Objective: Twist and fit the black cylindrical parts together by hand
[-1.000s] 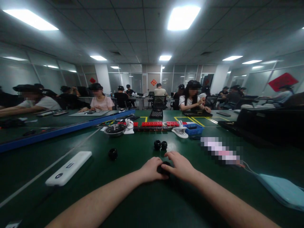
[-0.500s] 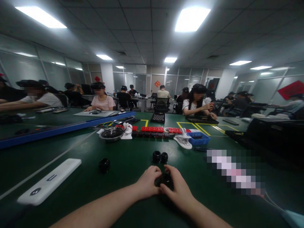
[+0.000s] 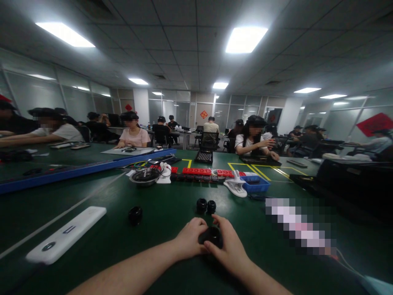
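Note:
Between my two hands is a glossy black round part with an opening [image 3: 211,236], low over the green table near its front. My left hand [image 3: 192,237] has its fingers closed around the part's left side. From the right, my right hand [image 3: 229,243] grips it with thumb in front and curled fingers behind. Just beyond my fingers stand two smaller black ribbed round parts, the left one [image 3: 202,205] beside the right one [image 3: 211,206]. Another black round part [image 3: 135,215] lies apart to the left. What exactly these parts are, I cannot tell.
A white power bank-like box [image 3: 67,235] lies at left, and a blurred-out pale item [image 3: 301,225] at right. Across the middle are a metal bowl [image 3: 144,180], red blocks [image 3: 196,171], a white clamp [image 3: 236,185] and a blue tray [image 3: 256,186]. Other people sit beyond.
The black part in my hands has tilted, and its opening shows more clearly now. My hands stay around it. The view has tipped slightly upward.

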Tool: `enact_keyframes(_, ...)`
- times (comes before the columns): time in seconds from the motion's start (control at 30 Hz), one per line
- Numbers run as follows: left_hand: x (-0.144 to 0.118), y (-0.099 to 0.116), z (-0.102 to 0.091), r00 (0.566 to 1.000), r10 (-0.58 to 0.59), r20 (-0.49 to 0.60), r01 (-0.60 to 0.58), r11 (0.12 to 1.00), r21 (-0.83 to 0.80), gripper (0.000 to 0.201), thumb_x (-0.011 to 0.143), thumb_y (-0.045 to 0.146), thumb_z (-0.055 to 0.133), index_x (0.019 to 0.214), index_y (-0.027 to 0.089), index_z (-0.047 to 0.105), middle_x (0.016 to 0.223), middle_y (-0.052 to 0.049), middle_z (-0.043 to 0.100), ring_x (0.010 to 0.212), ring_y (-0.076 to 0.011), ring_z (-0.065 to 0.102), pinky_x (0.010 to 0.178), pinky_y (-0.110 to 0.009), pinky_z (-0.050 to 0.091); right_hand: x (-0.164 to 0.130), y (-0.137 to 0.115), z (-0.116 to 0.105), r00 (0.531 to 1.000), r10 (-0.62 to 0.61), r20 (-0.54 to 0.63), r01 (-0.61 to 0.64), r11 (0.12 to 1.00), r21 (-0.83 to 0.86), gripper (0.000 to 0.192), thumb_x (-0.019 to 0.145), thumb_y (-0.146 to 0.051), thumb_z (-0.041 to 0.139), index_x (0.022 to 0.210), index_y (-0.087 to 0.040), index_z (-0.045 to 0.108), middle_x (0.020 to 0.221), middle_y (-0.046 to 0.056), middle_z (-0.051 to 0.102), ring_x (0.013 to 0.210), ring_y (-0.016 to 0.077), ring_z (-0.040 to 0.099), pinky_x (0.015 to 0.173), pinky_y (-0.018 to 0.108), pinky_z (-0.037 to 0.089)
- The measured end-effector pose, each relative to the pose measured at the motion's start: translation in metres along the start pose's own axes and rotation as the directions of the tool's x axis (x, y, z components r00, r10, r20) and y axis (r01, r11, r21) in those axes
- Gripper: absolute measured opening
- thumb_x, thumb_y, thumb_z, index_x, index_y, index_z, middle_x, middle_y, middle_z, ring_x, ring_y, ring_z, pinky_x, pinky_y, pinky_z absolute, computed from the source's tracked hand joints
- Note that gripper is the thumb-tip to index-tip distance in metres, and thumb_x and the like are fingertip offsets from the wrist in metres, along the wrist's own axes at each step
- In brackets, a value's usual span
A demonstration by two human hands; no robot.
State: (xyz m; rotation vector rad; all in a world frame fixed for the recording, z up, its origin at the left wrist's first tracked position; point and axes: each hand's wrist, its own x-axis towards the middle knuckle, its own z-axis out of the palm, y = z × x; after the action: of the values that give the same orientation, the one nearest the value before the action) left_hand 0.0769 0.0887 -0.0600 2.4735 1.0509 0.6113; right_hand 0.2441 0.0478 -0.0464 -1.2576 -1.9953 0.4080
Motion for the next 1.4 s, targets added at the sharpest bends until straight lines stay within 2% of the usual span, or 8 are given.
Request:
enact_keyframes(0.13, 0.001, -0.001, 0.003, 1.0, 0.006, -0.027, -0.006, 1.0, 0.009, 0.029, 0.064, 0.037, 0.067, 0.086, 0.02, 0.059, 0.1, -0.004, 0.051, 0.092, -0.0225, 0.047, 0.079, -0.03, 0.042, 0.003, 0.005, 0.002, 1.0, 0.029, 0.007, -0.029, 1.0, 0.006, 0.051, 0.066, -0.02, 0.06, 0.114, -0.014, 0.043, 0.102, 0.01, 0.054, 0.096, 0.0242, 0.052, 0.087, 0.039, 0.042)
enact_keyframes(0.33, 0.0, -0.002, 0.004, 0.998, 0.063, -0.016, -0.063, 0.998, 0.017, 0.036, 0.063, 0.036, 0.068, 0.094, 0.02, 0.059, 0.103, -0.004, 0.051, 0.095, -0.0228, 0.047, 0.082, -0.031, 0.041, -0.003, 0.004, 0.001, 0.992, -0.119, 0.04, 0.116, 0.991, 0.062, 0.053, 0.066, -0.01, 0.051, 0.117, -0.018, 0.039, 0.112, 0.01, 0.052, 0.104, 0.0226, 0.049, 0.092, 0.038, 0.038)
enact_keyframes(0.53, -0.001, 0.002, 0.002, 0.996, 0.091, -0.021, -0.09, 0.996, 0.015, 0.038, 0.06, 0.042, 0.07, 0.088, 0.018, 0.059, 0.1, -0.005, 0.052, 0.092, -0.0227, 0.049, 0.081, -0.03, 0.042, 0.0, -0.007, -0.002, 1.0, -0.001, 0.014, 0.001, 0.999, -0.047, 0.043, 0.065, -0.023, 0.063, 0.104, -0.016, 0.049, 0.097, 0.009, 0.055, 0.091, 0.0243, 0.053, 0.081, 0.038, 0.043)
enact_keyframes(0.63, -0.003, 0.004, 0.0, 0.995, 0.098, -0.027, -0.098, 0.995, 0.012, 0.039, 0.06, 0.04, 0.071, 0.09, 0.018, 0.059, 0.1, -0.005, 0.052, 0.092, -0.0229, 0.049, 0.081, -0.03, 0.042, 0.001, -0.008, -0.005, 0.997, -0.027, 0.068, 0.028, 0.999, -0.015, 0.032, 0.067, -0.019, 0.059, 0.098, -0.017, 0.052, 0.094, 0.007, 0.057, 0.089, 0.0218, 0.054, 0.079, 0.034, 0.044)
enact_keyframes(0.8, -0.004, 0.006, -0.002, 0.996, 0.088, -0.013, -0.087, 0.996, 0.022, 0.044, 0.061, 0.037, 0.07, 0.099, 0.017, 0.058, 0.102, -0.006, 0.052, 0.093, -0.0238, 0.049, 0.081, -0.032, 0.043, -0.003, -0.007, -0.009, 0.974, -0.175, 0.142, 0.173, 0.985, 0.028, 0.05, 0.065, -0.007, 0.051, 0.114, -0.017, 0.045, 0.11, 0.008, 0.055, 0.1, 0.02, 0.051, 0.09, 0.034, 0.039)
enact_keyframes(1.03, -0.003, 0.005, 0.0, 0.993, 0.118, -0.016, -0.117, 0.992, 0.043, 0.037, 0.06, 0.043, 0.07, 0.087, 0.02, 0.061, 0.098, -0.003, 0.052, 0.091, -0.0219, 0.05, 0.081, -0.031, 0.042, 0.0, -0.009, -0.01, 0.995, -0.03, 0.091, 0.038, 0.996, -0.086, 0.037, 0.069, -0.024, 0.06, 0.103, -0.017, 0.051, 0.098, 0.009, 0.057, 0.093, 0.0237, 0.052, 0.082, 0.036, 0.042)
enact_keyframes(1.23, -0.002, 0.002, 0.002, 0.993, 0.122, -0.004, -0.121, 0.991, 0.055, 0.042, 0.062, 0.039, 0.07, 0.098, 0.02, 0.06, 0.102, -0.004, 0.052, 0.093, -0.0235, 0.049, 0.082, -0.032, 0.042, -0.002, -0.01, -0.012, 0.976, -0.132, 0.173, 0.13, 0.991, 0.024, 0.043, 0.066, -0.007, 0.052, 0.108, -0.018, 0.048, 0.102, 0.007, 0.056, 0.094, 0.0194, 0.052, 0.084, 0.032, 0.041)
enact_keyframes(1.4, -0.002, 0.0, 0.004, 0.989, 0.145, -0.021, -0.143, 0.987, 0.072, 0.041, 0.06, 0.042, 0.071, 0.093, 0.019, 0.061, 0.102, -0.004, 0.053, 0.093, -0.0233, 0.049, 0.084, -0.032, 0.041, -0.003, -0.012, -0.011, 0.986, -0.126, 0.111, 0.13, 0.991, -0.033, 0.037, 0.068, -0.013, 0.056, 0.104, -0.017, 0.05, 0.101, 0.008, 0.055, 0.094, 0.0214, 0.05, 0.083, 0.035, 0.04)
